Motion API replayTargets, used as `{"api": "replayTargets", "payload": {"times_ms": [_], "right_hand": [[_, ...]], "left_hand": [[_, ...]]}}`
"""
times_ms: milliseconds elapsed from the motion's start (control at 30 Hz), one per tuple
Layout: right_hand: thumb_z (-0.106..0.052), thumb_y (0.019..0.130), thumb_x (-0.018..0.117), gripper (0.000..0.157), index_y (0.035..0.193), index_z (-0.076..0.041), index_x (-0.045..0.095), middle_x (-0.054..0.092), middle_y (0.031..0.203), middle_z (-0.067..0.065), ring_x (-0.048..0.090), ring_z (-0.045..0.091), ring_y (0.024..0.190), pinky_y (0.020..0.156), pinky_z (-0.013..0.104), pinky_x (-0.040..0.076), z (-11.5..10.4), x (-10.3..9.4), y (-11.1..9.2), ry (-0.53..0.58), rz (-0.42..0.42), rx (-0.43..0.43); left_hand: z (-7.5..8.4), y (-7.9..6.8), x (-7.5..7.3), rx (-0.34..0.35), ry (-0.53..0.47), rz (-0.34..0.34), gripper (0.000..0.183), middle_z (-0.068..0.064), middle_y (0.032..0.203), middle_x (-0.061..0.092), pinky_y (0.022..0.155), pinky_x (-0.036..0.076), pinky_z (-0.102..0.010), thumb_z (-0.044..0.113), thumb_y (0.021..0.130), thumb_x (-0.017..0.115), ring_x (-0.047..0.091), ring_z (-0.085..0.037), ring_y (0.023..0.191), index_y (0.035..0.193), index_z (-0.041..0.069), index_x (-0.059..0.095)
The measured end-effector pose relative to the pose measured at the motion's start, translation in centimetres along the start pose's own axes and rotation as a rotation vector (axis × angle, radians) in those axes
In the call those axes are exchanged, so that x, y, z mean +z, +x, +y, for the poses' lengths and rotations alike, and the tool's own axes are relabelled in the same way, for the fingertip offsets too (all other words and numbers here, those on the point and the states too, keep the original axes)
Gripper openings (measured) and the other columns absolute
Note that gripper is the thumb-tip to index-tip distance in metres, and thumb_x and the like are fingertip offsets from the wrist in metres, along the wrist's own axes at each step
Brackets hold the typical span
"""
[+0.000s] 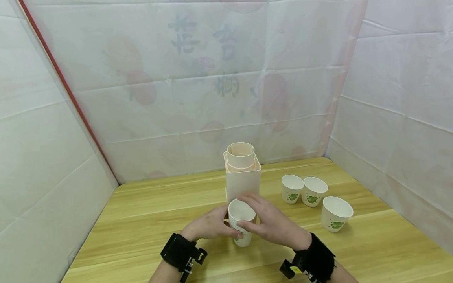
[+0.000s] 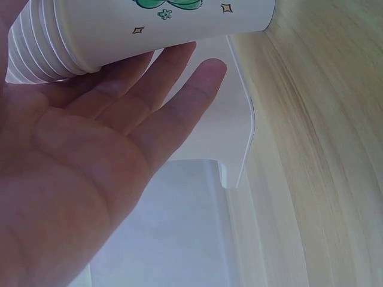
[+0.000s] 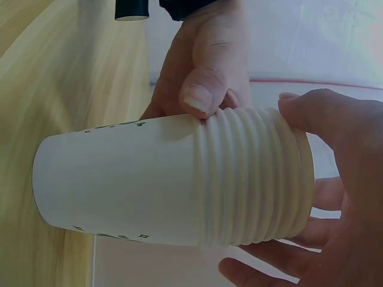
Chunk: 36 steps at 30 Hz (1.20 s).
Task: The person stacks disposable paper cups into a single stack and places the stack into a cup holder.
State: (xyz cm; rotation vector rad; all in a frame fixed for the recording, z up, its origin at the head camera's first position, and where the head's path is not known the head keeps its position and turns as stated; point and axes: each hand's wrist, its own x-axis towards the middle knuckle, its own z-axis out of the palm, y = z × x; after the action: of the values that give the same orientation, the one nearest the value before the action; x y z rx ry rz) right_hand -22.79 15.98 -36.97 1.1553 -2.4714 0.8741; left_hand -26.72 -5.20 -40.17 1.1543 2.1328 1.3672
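Observation:
A nested stack of white paper cups (image 1: pixel 243 240) with green printing stands between both hands, in front of a cream cup dispenser (image 1: pixel 242 184). My left hand (image 1: pixel 209 225) holds the stack from the left, thumb just under the stacked rims and fingers behind it. From the other side my right hand (image 1: pixel 272 222) grips the rims near the top, its thumb on the near side and fingers reaching round the far side. The right wrist view shows the stack's plain side (image 3: pixel 125 179) and its ridged rims. Whether its base touches the table cannot be told.
To the right stand three single paper cups: one at the back left (image 1: pixel 292 188), one beside it (image 1: pixel 314 191), and one nearer (image 1: pixel 336 214). The wooden table (image 1: pixel 148 212) is enclosed by white cloth walls (image 1: pixel 396 98) at the back and sides.

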Motion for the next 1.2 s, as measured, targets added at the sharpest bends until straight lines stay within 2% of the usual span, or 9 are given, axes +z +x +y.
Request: {"api": "replayTargets", "payload": {"times_ms": [233, 367, 467, 600, 733, 800, 867, 1033, 1200], "right_hand": [[-0.041, 0.089, 0.058, 0.056, 0.135, -0.018, 0.036, 0.043, 0.13, 0.001, 0.042, 0.018, 0.117, 0.094, 0.042, 0.042, 0.2, -0.1, 0.0, 0.032, -0.048, 0.009], [-0.038, 0.088, 0.06, 0.06, 0.137, -0.021, 0.031, 0.042, 0.131, 0.003, 0.04, 0.018, 0.118, 0.095, 0.045, 0.039, 0.3, -0.7, 0.0, 0.098, -0.095, -0.002], [-0.036, 0.087, 0.062, 0.061, 0.138, -0.021, 0.03, 0.041, 0.134, 0.002, 0.039, 0.019, 0.12, 0.096, 0.047, 0.038, 0.5, -1.8, -0.2, 0.176, -0.119, 0.01], [-0.038, 0.088, 0.06, 0.052, 0.133, -0.024, 0.038, 0.046, 0.132, -0.001, 0.043, 0.016, 0.116, 0.091, 0.047, 0.041, 1.0, -4.1, -0.9, 0.129, -0.066, 0.061], [-0.039, 0.09, 0.057, 0.042, 0.127, -0.025, 0.046, 0.052, 0.124, -0.002, 0.047, 0.014, 0.109, 0.084, 0.043, 0.046, 2.0, -6.6, -1.8, -0.002, 0.049, 0.168], [-0.039, 0.091, 0.056, 0.041, 0.127, -0.021, 0.046, 0.052, 0.124, 0.002, 0.047, 0.017, 0.109, 0.08, 0.043, 0.047, 2.8, -7.6, -2.4, -0.053, 0.101, 0.227], [-0.038, 0.092, 0.053, 0.043, 0.128, -0.015, 0.046, 0.051, 0.125, 0.008, 0.046, 0.023, 0.112, 0.083, 0.045, 0.045, 3.7, -8.6, -3.1, -0.092, 0.142, 0.296], [-0.041, 0.095, 0.048, 0.053, 0.128, -0.001, 0.042, 0.045, 0.127, 0.025, 0.037, 0.041, 0.117, 0.092, 0.057, 0.034, 6.0, -10.6, -4.9, -0.216, 0.168, 0.492], [-0.043, 0.093, 0.048, 0.061, 0.126, 0.008, 0.039, 0.037, 0.124, 0.037, 0.03, 0.054, 0.112, 0.088, 0.065, 0.03, 8.2, -11.6, -6.6, -0.358, 0.146, 0.664]], "left_hand": [[0.0, 0.0, 0.0, 0.012, -0.009, -0.01, 0.065, -0.008, 0.117, 0.054, 0.08, 0.049, -0.034, 0.03, 0.076, 0.074, 0.054, -0.017, 0.101, 0.129, 0.013, 0.039], [0.0, -0.1, 0.0, 0.005, -0.026, -0.007, 0.065, -0.01, 0.119, 0.053, 0.08, 0.049, -0.033, 0.028, 0.076, 0.074, 0.054, -0.017, 0.102, 0.129, 0.014, 0.039], [0.0, -0.2, 0.0, -0.006, -0.033, -0.002, 0.064, -0.006, 0.119, 0.054, 0.081, 0.049, -0.032, 0.027, 0.076, 0.075, 0.053, -0.017, 0.102, 0.129, 0.019, 0.04], [0.1, -0.1, 0.0, -0.014, -0.018, 0.004, 0.064, 0.002, 0.118, 0.054, 0.083, 0.048, -0.033, 0.028, 0.076, 0.075, 0.052, -0.016, 0.103, 0.128, 0.026, 0.039], [0.1, -0.1, 0.0, -0.01, -0.009, 0.003, 0.065, 0.003, 0.118, 0.054, 0.084, 0.047, -0.035, 0.028, 0.075, 0.076, 0.052, -0.016, 0.103, 0.128, 0.027, 0.039], [0.0, -0.1, 0.0, -0.01, -0.008, 0.002, 0.064, 0.003, 0.118, 0.054, 0.084, 0.047, -0.035, 0.028, 0.075, 0.076, 0.052, -0.016, 0.103, 0.128, 0.027, 0.039], [-0.1, -0.1, -0.1, -0.012, -0.008, 0.004, 0.064, 0.004, 0.118, 0.054, 0.084, 0.047, -0.034, 0.028, 0.075, 0.076, 0.052, -0.016, 0.103, 0.128, 0.028, 0.039], [-0.2, -0.2, -0.1, -0.016, -0.01, 0.003, 0.065, 0.004, 0.119, 0.054, 0.084, 0.047, -0.033, 0.029, 0.075, 0.076, 0.052, -0.016, 0.103, 0.128, 0.029, 0.039], [-0.2, -0.4, -0.2, -0.01, -0.021, 0.0, 0.065, 0.003, 0.119, 0.054, 0.085, 0.046, -0.035, 0.028, 0.075, 0.076, 0.052, -0.016, 0.104, 0.129, 0.027, 0.039]]}}
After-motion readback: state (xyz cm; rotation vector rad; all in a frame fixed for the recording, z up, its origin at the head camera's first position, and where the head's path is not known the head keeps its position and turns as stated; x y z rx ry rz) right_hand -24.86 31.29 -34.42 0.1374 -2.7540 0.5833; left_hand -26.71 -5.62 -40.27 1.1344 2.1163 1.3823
